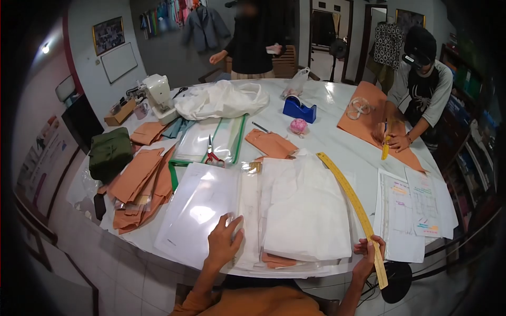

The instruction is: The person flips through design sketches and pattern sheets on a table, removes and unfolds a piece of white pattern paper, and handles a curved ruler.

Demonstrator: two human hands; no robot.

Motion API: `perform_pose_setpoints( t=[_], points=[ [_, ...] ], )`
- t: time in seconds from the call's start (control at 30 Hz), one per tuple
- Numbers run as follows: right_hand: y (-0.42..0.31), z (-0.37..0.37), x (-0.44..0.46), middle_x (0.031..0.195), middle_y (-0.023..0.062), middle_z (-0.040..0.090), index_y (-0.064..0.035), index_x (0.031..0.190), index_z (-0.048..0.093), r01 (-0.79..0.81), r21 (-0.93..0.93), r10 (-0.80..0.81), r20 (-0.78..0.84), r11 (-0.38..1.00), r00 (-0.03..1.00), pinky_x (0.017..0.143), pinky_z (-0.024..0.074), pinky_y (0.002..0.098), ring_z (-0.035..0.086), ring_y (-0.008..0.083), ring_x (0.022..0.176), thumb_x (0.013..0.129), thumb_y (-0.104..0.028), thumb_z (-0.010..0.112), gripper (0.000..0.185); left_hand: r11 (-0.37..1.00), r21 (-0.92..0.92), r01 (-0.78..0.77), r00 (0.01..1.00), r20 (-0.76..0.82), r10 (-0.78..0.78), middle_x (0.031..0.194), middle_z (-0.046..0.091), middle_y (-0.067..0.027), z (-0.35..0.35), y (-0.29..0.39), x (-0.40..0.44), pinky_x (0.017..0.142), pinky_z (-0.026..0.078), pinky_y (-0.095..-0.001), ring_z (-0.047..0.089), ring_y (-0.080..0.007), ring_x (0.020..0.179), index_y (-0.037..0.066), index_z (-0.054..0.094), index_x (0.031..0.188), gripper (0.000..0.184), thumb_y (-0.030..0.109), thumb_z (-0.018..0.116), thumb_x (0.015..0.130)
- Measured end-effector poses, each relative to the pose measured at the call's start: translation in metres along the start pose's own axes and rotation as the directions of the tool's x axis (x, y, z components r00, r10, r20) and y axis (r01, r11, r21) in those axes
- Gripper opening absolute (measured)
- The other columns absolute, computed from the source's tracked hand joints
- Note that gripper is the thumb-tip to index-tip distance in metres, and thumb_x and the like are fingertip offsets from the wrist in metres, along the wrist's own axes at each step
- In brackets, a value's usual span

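Observation:
My right hand (367, 253) is closed round the near end of a long yellow ruler (345, 188), which reaches across the table beside a stack of white paper (307, 208). Orange fabric (278, 260) peeks out under the stack's near edge. My left hand (224, 239) lies with fingers apart over a clear plastic sleeve (247, 221), next to a large white sheet in clear plastic (197, 213). Nothing shows in its fingers. Red-handled scissors (212, 152) rest on a green-edged plastic folder (232, 138) farther back.
A sewing machine (158, 95), white bag (221, 100), blue tape dispenser (299, 109) and pink ball (298, 126) stand farther back. Folded orange fabric (138, 176) and a green bundle (110, 152) lie left. Written papers (406, 205) lie right. One person (427, 89) works on orange cloth (363, 110); another (253, 47) stands behind.

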State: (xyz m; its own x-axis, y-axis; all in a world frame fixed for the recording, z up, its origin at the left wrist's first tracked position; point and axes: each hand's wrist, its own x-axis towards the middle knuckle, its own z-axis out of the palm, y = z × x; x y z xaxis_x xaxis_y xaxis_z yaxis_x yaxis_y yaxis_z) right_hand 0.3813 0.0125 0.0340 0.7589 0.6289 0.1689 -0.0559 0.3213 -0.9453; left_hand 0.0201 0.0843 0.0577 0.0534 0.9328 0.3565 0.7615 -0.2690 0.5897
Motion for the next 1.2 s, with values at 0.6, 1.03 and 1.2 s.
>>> perform_pose_setpoints(
  t=[0.6, 1.03, 1.2],
  points=[
    [-0.003, 0.003, -0.001, 0.077, 0.0135, 0.061, 0.0002, 0.106, 0.052, -0.009, 0.009, 0.01, -0.014, 1.0, 1.0, 0.053, 0.0503, 0.0269, 0.059, 0.0175, 0.057, 0.087, -0.014, 0.057, 0.024, 0.998, 0.003, -0.058, 0.998, -0.03, 0.058, 0.117, 0.056, -0.0192, 0.003, -0.002, 0.001, 0.07, 0.05, -0.0372, 0.06, -0.0312, 0.08, 0.008, 0.065, 0.114, 0.033, 0.015, 0.062, 0.082],
    [0.0, 0.002, -0.001, 0.075, 0.0115, 0.06, -0.0004, 0.107, 0.052, -0.019, -0.006, 0.018, -0.033, 1.0, 0.999, 0.053, 0.0495, 0.0268, 0.058, 0.0169, 0.057, 0.088, -0.013, 0.057, 0.024, 1.0, 0.016, -0.006, 1.0, 0.006, 0.006, 0.119, 0.055, -0.0207, 0.001, -0.001, -0.001, 0.078, 0.052, -0.04, 0.062, -0.0361, 0.093, 0.011, 0.064, 0.116, 0.034, 0.021, 0.061, 0.083],
    [0.0, 0.004, 0.0, 0.074, 0.0095, 0.058, -0.0044, 0.108, 0.052, -0.019, -0.065, 0.016, -0.045, 0.998, 0.999, 0.05, 0.0466, 0.0252, 0.056, 0.0151, 0.056, 0.09, -0.015, 0.054, 0.021, 0.997, 0.042, -0.071, 0.997, -0.025, 0.072, 0.118, 0.055, -0.0187, 0.001, -0.005, -0.002, 0.067, 0.052, -0.0375, 0.063, -0.0271, 0.068, 0.011, 0.063, 0.117, 0.035, 0.022, 0.061, 0.085]
  ],
)
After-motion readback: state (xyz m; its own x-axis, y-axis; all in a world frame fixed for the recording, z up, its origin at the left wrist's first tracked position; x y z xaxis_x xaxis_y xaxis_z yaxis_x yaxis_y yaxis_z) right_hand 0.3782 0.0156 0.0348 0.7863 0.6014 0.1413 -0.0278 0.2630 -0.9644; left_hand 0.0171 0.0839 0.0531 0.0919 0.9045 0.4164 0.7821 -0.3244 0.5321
